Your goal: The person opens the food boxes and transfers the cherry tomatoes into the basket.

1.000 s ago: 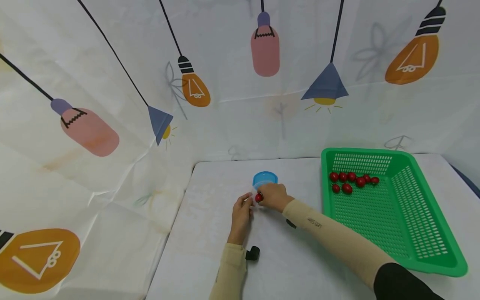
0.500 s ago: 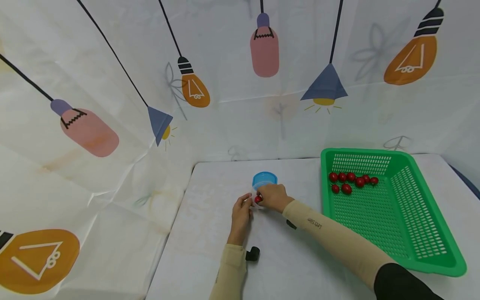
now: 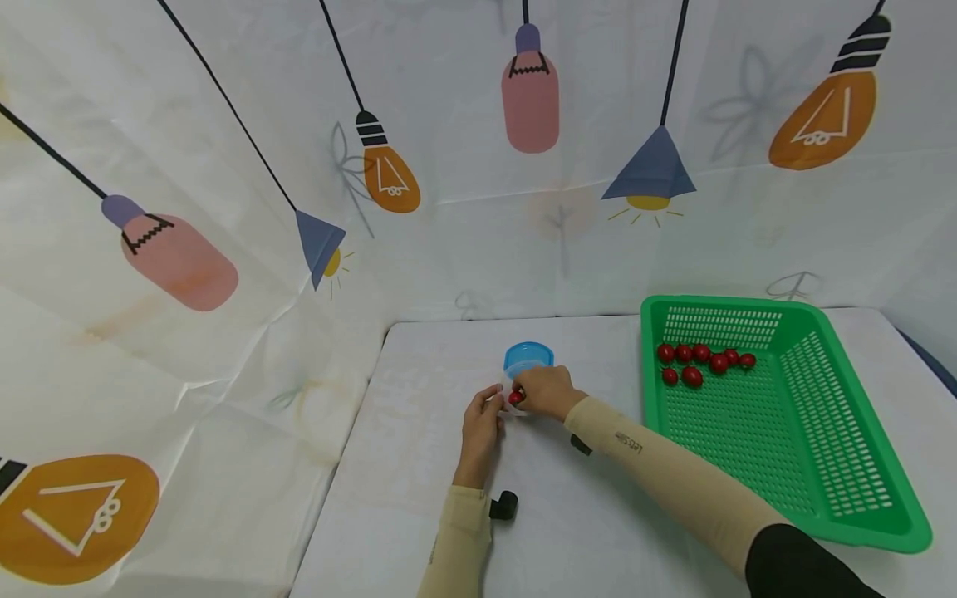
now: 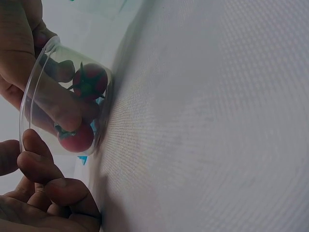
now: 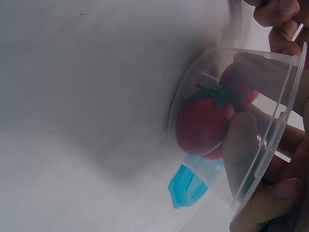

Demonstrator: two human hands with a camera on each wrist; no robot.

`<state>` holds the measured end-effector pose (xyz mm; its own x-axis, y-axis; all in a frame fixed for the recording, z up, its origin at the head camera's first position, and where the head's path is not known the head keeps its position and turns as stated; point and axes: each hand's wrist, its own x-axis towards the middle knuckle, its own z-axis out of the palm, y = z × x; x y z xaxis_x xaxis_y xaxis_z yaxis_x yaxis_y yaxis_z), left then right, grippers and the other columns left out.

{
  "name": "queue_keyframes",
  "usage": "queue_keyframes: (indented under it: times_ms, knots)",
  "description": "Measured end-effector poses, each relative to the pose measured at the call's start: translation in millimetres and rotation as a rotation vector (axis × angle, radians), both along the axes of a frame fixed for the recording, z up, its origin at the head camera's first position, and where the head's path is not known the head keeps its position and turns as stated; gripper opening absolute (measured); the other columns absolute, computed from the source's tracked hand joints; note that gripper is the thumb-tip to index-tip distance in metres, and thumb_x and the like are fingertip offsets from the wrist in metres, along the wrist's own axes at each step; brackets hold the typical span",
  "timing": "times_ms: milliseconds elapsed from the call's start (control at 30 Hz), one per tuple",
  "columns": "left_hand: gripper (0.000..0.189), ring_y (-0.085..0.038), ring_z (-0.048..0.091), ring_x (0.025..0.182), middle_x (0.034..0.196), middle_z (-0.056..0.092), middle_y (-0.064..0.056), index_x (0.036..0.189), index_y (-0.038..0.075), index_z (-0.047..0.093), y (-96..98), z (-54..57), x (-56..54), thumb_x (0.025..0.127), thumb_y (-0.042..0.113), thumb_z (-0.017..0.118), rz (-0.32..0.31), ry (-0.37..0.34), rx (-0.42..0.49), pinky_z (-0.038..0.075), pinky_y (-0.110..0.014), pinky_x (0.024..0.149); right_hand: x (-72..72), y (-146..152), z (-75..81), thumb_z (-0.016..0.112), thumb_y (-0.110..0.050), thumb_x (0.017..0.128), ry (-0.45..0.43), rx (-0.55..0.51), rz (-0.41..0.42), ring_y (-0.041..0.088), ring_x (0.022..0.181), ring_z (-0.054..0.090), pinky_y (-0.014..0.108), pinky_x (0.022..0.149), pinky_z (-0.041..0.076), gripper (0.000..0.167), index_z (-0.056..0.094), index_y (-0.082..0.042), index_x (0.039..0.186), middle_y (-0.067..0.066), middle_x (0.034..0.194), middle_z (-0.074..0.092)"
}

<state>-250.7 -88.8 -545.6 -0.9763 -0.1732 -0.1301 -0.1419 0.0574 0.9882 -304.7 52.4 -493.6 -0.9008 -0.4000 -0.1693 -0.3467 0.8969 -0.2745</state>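
A clear plastic tub (image 4: 41, 89) stands on the white table, with red cherry tomatoes in it. In the left wrist view, the fingers and thumb of my left hand (image 3: 481, 432) pinch its rim. My right hand (image 3: 549, 393) reaches down inside the tub from the other side. Its fingers hold a cherry tomato (image 4: 77, 140) low in the tub. Another cherry tomato (image 4: 90, 79) with a green stem sits beside it. Through the wall in the right wrist view, a large tomato (image 5: 203, 125) shows close up. My fingers partly hide the contents.
Just behind the clear tub is a blue-rimmed round container or lid (image 3: 527, 355). To the right, a green plastic basket (image 3: 748, 448) holds several more cherry tomatoes (image 3: 691, 376) near its far left corner. A patterned sheet hangs behind the table.
The cherry tomato in my right hand has sunk slightly lower into the tub. My left hand stays in place, and the basket's tomatoes lie as before.
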Motion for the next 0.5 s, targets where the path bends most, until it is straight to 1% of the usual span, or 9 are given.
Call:
queue_keyframes:
  times_ms: [100,267,333,500]
  knots:
    - [0.035,-0.017,0.047,0.067,0.093,0.066,-0.007,0.132,0.003,0.062,-0.5,0.8,0.2,0.104,0.023,0.057,-0.001,-0.01,0.002,0.04,-0.024,0.059,-0.1,0.2,1.0,0.077,-0.034,0.09,-0.01,0.006,0.0,0.013,0.081,0.062,0.045,0.079,0.053,0.026,0.077,-0.019,0.11,-0.007,0.087,0.07]
    - [0.035,-0.023,0.048,0.068,0.093,0.066,-0.014,0.133,-0.004,0.059,-2.1,2.0,-0.9,0.105,0.015,0.053,-0.02,-0.022,-0.001,0.041,-0.027,0.059,0.4,1.0,3.6,0.077,-0.033,0.09,-0.034,0.009,-0.001,0.015,0.085,0.063,0.046,0.082,0.051,0.031,0.076,-0.019,0.117,-0.006,0.094,0.072]
    - [0.035,-0.025,0.048,0.068,0.094,0.066,-0.015,0.133,-0.005,0.059,-2.7,1.6,-1.5,0.105,0.014,0.053,-0.025,-0.022,-0.002,0.041,-0.028,0.059,0.2,1.3,4.1,0.077,-0.033,0.09,-0.046,0.011,-0.003,0.015,0.085,0.062,0.046,0.083,0.051,0.033,0.075,-0.019,0.119,-0.005,0.095,0.072]
    - [0.036,-0.018,0.047,0.067,0.091,0.065,-0.006,0.134,0.0,0.06,-2.2,0.0,-1.2,0.105,0.021,0.056,-0.015,-0.012,-0.007,0.039,-0.025,0.058,-1.4,2.1,3.7,0.077,-0.034,0.089,-0.062,0.014,-0.005,0.016,0.087,0.06,0.047,0.084,0.049,0.035,0.075,-0.02,0.122,-0.005,0.097,0.072]
